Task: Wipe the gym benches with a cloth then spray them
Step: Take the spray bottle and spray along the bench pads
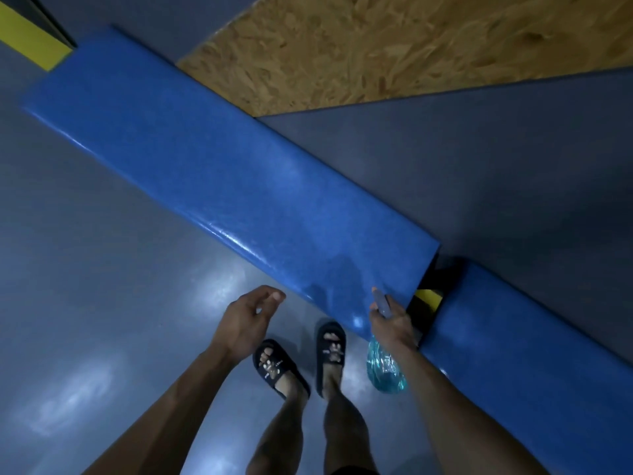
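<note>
The right hand (pixel 390 325) reaches forward and down, fingers wrapped around the neck of a clear spray bottle (pixel 385 366) holding bluish liquid; its nozzle points at the near corner of the blue padded bench (pixel 212 166). The left hand (pixel 246 317) hangs over the grey floor (pixel 85 286) with palm turned inward, fingers loosely curled and empty. The bench pad runs diagonally from upper left to lower right, glossy along its near edge. A second blue pad (pixel 534 351) lies just beyond a gap showing a yellow-and-black frame (pixel 430 298). Black slides (pixel 330 347) stand beside the bench.
</note>
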`<state>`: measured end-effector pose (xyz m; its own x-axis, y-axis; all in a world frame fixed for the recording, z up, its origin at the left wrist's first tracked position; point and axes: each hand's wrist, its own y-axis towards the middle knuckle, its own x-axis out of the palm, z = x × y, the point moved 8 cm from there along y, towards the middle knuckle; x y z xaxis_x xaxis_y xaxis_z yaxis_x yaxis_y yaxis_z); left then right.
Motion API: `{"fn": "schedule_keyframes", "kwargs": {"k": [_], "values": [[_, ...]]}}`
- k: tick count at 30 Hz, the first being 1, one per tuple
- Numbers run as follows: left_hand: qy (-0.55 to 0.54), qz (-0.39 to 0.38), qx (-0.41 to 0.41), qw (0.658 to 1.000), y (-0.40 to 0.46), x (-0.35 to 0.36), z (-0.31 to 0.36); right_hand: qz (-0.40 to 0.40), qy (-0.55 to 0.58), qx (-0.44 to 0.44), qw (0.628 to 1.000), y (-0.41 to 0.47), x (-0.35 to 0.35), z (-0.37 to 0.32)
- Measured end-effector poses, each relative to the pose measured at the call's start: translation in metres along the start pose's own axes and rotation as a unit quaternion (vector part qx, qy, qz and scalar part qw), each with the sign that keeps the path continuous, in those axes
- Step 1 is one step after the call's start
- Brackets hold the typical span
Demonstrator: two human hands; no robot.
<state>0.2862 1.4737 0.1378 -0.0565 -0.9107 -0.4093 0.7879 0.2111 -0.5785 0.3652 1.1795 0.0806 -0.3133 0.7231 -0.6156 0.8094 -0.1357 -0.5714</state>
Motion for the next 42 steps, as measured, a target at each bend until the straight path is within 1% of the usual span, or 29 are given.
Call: {"fn": "schedule_keyframes", "kwargs": {"k": [3,6,11,14,16,19,24,29,34,36,38,40,42], "values": [[0.005,-0.006,-0.005,1.000,0.002,0.000,-0.009,-0.040,-0.009,0.004,0.999,-0.016,0.018,0.013],[0.009,-0.009,-0.013,1.000,0.003,0.000,-0.015,-0.105,-0.028,0.004,0.994,-0.032,0.039,0.026],[0.009,-0.010,-0.022,1.000,0.007,-0.006,-0.016,-0.188,-0.120,0.032,0.974,-0.046,0.071,0.043],[0.013,-0.005,-0.025,1.000,0.013,-0.013,-0.015,-0.216,-0.167,0.019,0.962,-0.041,0.085,0.036],[0.016,0.001,-0.025,1.000,0.018,-0.017,-0.013,-0.212,-0.158,0.006,0.964,-0.032,0.085,0.025],[0.015,0.009,-0.027,0.999,0.027,-0.023,-0.006,-0.189,-0.118,-0.040,0.974,-0.008,0.075,-0.006],[0.005,0.011,-0.025,1.000,0.048,-0.028,0.014,-0.116,-0.089,-0.079,0.986,0.052,0.039,-0.058],[0.007,0.009,-0.019,1.000,0.075,-0.029,0.033,-0.047,-0.064,-0.069,0.994,0.114,0.005,-0.099],[0.016,0.018,-0.010,1.000,0.099,-0.034,0.049,-0.020,-0.092,-0.058,0.994,0.147,-0.014,-0.121],[0.017,0.020,-0.012,1.000,0.104,-0.035,0.052,-0.021,-0.098,-0.056,0.993,0.150,-0.012,-0.120],[0.016,0.020,-0.015,1.000,0.107,-0.036,0.052,-0.044,-0.088,-0.069,0.993,0.146,-0.003,-0.115],[0.011,0.020,-0.018,1.000,0.108,-0.037,0.050,-0.091,-0.077,-0.080,0.990,0.135,0.013,-0.104],[0.007,0.024,-0.023,0.999,0.109,-0.037,0.047,-0.143,-0.089,-0.088,0.982,0.117,0.034,-0.093]]}}
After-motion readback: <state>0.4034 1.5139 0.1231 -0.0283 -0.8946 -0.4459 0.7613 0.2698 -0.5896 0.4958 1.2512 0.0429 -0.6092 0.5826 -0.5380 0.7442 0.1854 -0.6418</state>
